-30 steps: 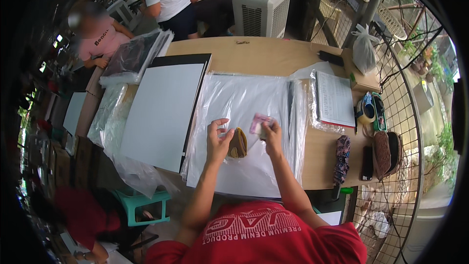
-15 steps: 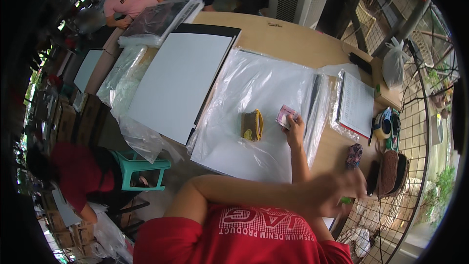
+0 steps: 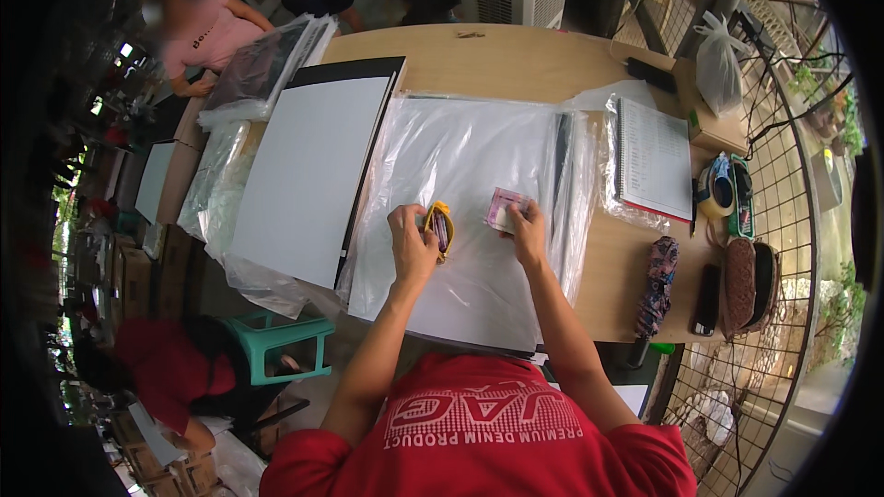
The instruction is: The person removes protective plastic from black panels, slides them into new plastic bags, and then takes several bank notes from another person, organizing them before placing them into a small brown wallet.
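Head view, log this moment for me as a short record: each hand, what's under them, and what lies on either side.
Left hand: grips a small yellow-edged pouch, mouth open, contents showing
Right hand: holds pinkish paper, probably banknotes
Under the hands: plastic-covered white stack on a light-brown table
To the left: large white sheet over a black one
To the right: spiral notebook, folded umbrella, brown case
Upper left: person in pink

The banknote (image 3: 502, 205) looks papery and matt, the plastic sheeting (image 3: 474, 152) glossy.
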`<state>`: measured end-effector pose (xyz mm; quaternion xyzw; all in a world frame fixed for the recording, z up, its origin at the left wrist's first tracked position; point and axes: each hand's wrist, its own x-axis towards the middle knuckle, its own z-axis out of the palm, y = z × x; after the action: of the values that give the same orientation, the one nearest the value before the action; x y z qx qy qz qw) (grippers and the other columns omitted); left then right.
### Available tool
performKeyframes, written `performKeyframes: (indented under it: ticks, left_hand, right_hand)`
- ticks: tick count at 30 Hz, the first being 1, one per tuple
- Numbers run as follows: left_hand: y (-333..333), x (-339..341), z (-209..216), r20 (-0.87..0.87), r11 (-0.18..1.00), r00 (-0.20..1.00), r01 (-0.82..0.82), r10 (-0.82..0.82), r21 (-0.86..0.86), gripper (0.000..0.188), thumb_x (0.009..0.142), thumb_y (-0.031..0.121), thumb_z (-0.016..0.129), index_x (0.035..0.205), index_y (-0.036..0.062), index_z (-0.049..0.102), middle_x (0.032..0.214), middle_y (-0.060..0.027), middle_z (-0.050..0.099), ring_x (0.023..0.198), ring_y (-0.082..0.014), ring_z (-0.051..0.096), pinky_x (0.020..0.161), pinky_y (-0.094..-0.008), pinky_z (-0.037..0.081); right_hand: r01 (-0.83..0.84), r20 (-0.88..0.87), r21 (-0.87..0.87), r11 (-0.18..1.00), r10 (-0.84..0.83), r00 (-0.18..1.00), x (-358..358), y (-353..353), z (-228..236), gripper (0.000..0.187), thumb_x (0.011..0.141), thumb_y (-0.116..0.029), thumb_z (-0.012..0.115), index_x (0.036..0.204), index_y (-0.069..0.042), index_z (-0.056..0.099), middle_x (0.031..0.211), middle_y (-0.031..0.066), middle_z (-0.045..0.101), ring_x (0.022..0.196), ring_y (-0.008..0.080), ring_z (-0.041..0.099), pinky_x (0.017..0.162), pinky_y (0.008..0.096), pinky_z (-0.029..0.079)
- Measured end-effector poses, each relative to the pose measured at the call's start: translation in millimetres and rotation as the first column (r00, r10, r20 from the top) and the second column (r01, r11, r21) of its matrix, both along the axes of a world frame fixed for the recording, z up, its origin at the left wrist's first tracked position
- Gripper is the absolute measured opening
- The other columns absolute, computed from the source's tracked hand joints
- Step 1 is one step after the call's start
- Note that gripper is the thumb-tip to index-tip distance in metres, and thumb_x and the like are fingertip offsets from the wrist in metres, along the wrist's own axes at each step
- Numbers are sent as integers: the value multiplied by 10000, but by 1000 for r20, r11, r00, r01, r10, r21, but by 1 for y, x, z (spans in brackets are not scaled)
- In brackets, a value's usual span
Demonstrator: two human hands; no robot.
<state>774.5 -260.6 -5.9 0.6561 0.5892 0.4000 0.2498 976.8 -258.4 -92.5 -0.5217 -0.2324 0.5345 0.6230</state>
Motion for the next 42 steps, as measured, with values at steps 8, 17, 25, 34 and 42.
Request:
performKeyframes:
  ticks: [8,17,25,34,42]
  left_hand:
    - [1,-34,-5,-279,998,960,32,-16,55,118,733,19,666,839,14,614,1031,-172,569,929,-347,592,809,-433,498]
    - [10,-60,6,-231,980,953,189,-197,-55,297,685,106,758,906,17,581,925,-154,600,900,-348,597,802,-431,492]
    - [19,-86,14,-142,919,909,381,-393,-105,315,657,53,767,909,13,583,928,-143,605,874,-335,610,775,-419,496]
    - [23,-106,0,-71,853,850,522,-522,-23,397,640,67,803,933,8,541,943,-155,592,887,-346,601,792,-425,489]
    - [29,-117,-9,-39,841,841,541,-540,22,454,630,139,837,946,13,537,960,-168,595,907,-358,593,793,-427,485]
  right_hand:
    - [26,213,89,996,-44,976,-3,3,-20,141,923,-111,599,996,9,593,879,55,620,765,119,580,664,281,502]
    - [73,-22,134,988,-71,997,-12,-5,-1,157,902,-52,551,1044,7,582,893,51,627,776,122,603,662,279,519]
    - [208,135,123,970,-224,965,-83,-50,63,450,876,46,515,1301,-86,454,877,88,623,708,128,609,585,265,529]
    - [283,805,186,941,-311,505,-155,-85,88,217,776,68,523,847,-47,694,820,159,597,726,330,608,675,367,487]
    - [195,886,115,974,-189,424,-180,-63,89,258,751,-168,692,929,15,651,937,178,611,855,378,615,762,432,511]
